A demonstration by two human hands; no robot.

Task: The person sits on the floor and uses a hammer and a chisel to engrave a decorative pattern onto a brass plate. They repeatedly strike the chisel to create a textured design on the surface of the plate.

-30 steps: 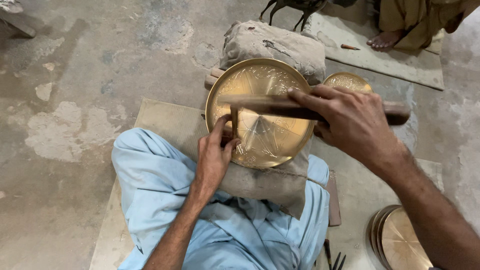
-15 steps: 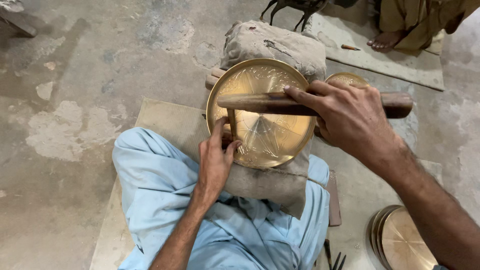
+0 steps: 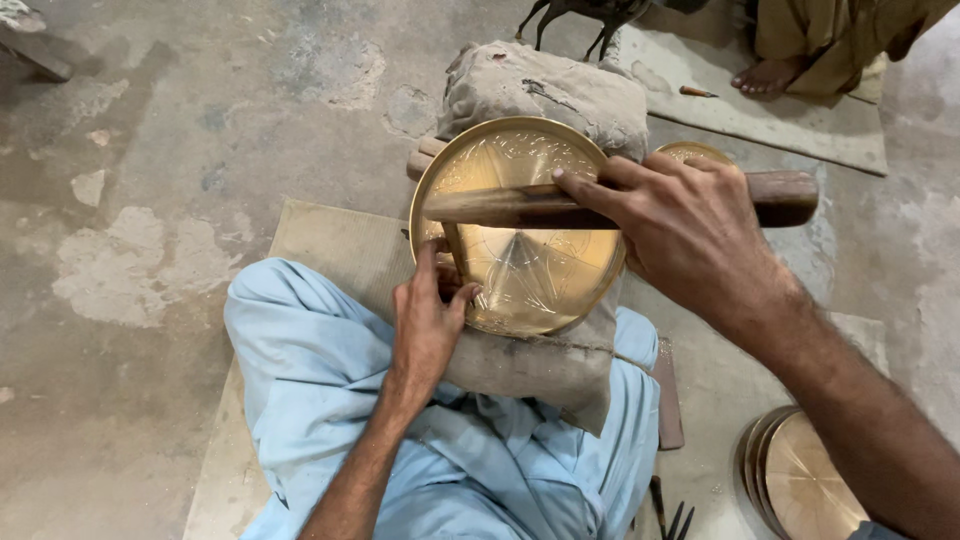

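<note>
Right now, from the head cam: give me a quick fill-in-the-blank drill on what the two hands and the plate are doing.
1. The right hand grips a ____ mallet held across the brass plate.
2. The left hand pinches a thin chisel against the plate's ____ edge.
3. The plate rests on a cloth pad laid over the person's ____.
4. More brass plates are stacked at the frame's lower ____.

Missing words: wooden; left; lap; right

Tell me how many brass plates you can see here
3 at least: a large plate on the padded lap, a small plate peeking out behind the right hand, and a stack bottom right possibly hiding more.
</note>
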